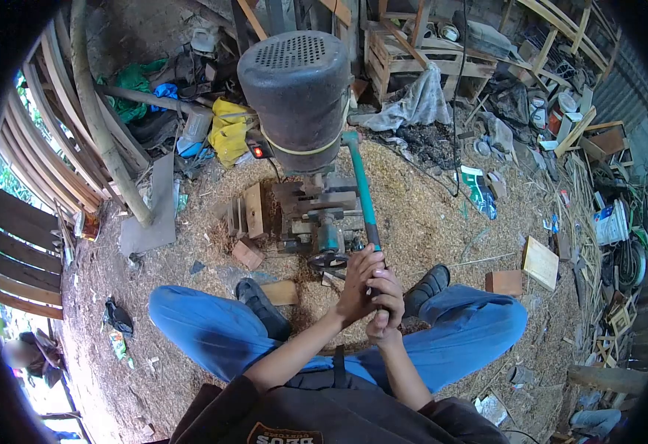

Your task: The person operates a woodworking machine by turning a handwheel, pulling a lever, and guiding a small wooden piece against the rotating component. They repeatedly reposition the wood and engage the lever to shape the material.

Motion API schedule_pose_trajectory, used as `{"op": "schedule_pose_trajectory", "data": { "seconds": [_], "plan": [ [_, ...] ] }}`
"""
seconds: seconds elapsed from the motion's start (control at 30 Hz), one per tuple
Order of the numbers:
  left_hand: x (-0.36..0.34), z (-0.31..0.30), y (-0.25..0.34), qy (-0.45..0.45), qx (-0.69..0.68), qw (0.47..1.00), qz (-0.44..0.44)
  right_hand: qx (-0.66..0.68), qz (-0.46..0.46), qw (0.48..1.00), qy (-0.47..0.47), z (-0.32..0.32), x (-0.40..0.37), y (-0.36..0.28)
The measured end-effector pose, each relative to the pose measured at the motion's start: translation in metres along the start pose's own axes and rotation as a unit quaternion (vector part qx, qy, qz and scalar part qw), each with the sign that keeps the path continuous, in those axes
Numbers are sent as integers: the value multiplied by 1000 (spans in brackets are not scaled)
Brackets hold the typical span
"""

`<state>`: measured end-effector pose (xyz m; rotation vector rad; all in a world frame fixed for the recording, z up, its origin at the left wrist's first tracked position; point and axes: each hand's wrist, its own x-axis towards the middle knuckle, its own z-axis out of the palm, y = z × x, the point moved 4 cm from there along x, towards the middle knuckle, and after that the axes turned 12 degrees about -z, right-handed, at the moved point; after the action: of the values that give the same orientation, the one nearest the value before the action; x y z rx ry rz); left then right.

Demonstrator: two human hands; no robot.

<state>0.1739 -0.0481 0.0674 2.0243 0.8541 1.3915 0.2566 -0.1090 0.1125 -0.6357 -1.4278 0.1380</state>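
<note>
Both my hands are wrapped round a long green lever [362, 194] with a dark grip, which rises to the side of a machine. My left hand [358, 281] holds it higher up, and my right hand [385, 302] sits just below, close against the left. Above them stands the machine's large dark motor [294, 96], with a vented top and a yellowish band round it. A red-lit switch [258, 152] shows at its left. Under the motor are metal clamp parts, a green cylinder [328, 238] and a dark handwheel [328, 261]. The tool end is hidden.
Sawdust covers the ground. Wooden blocks [248, 254] lie left of the machine, others [541, 263] at the right. My legs [213, 322] are spread either side. A pole [102, 118] leans at left; crates [427, 55] and clutter line the back. A blurred person [31, 355] is at far left.
</note>
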Motion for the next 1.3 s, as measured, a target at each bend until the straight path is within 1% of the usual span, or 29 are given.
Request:
{"op": "schedule_pose_trajectory", "data": {
  "seconds": [0.07,0.13,0.17,0.2,0.23,0.27,0.37,0.4,0.47,0.5,0.53,0.6,0.63,0.67,0.73,0.8,0.9,0.93,1.13,1.2,1.23,1.27,1.3],
  "plan": [
    [5,-5,7,4,-2,1000,0,-7,-5,1000,7,1,9,4],
    [18,-11,18,5,-4,1000,-4,-12,-25,1000,-9,2,23,-1],
    [29,-15,23,-2,-1,1000,-20,15,-61,998,0,3,36,2],
    [42,-20,32,-10,2,999,-39,14,-60,998,2,6,61,3],
    [64,-29,46,-14,-17,1000,-11,39,-84,996,1,8,94,-2],
    [83,-39,59,-14,-17,1000,-11,65,-109,992,-2,11,124,-6],
    [120,-69,87,52,5,998,-18,89,-66,994,3,18,195,-1],
    [122,-76,85,55,5,998,-13,105,-51,993,6,21,217,2],
    [114,-96,76,85,20,996,-15,111,-84,990,-12,27,258,8],
    [110,-106,71,118,31,992,-18,119,-64,990,-36,29,268,16],
    [106,-114,67,120,35,992,-14,123,-68,989,-35,33,272,21],
    [99,-131,56,139,80,985,-57,50,-22,999,0,39,276,39],
    [98,-138,53,141,100,982,-72,42,2,999,-22,42,278,45],
    [97,-145,50,143,102,982,-72,45,1,999,-24,45,284,51],
    [100,-156,50,135,164,973,-95,54,-30,998,-25,52,302,59],
    [106,-159,44,138,154,974,-94,57,-20,998,-35,55,315,70],
    [116,-161,38,151,149,973,-92,178,-12,984,-12,66,332,91],
    [120,-160,39,154,155,972,-91,181,-12,983,-13,69,333,97],
    [114,-149,24,145,179,969,-95,115,14,993,-25,62,324,132],
    [104,-144,15,123,163,972,-115,71,-16,995,-75,58,321,127],
    [100,-144,13,124,161,972,-116,59,47,995,-60,55,313,121],
    [95,-143,11,110,161,973,-121,57,48,995,-63,56,315,119],
    [90,-142,9,97,162,974,-126,-12,37,995,-94,56,316,116]
  ]
}}
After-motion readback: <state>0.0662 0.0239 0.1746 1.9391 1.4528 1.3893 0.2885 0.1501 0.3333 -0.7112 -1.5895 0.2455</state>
